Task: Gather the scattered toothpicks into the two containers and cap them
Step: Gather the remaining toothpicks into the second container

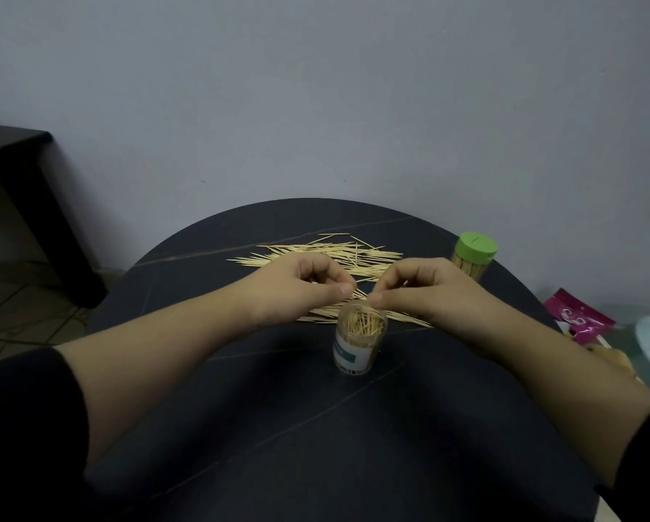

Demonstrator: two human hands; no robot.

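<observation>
Here we've got both hands hovering right over the open container (358,339), which stands uncapped mid-table and is already stuffed with toothpicks. Our left hand (304,284) and right hand (425,292) both have their fingers curled in, thumb tips close to forefingers just above the jar's mouth. Honestly, we can't tell if any picks are pinched in there. The scattered toothpicks (334,254) lie in a loose heap just behind our hands on the dark round table (278,427). The second container (473,258) sits far right, green cap on. A pink packet (575,318) lies off the table's right edge.
</observation>
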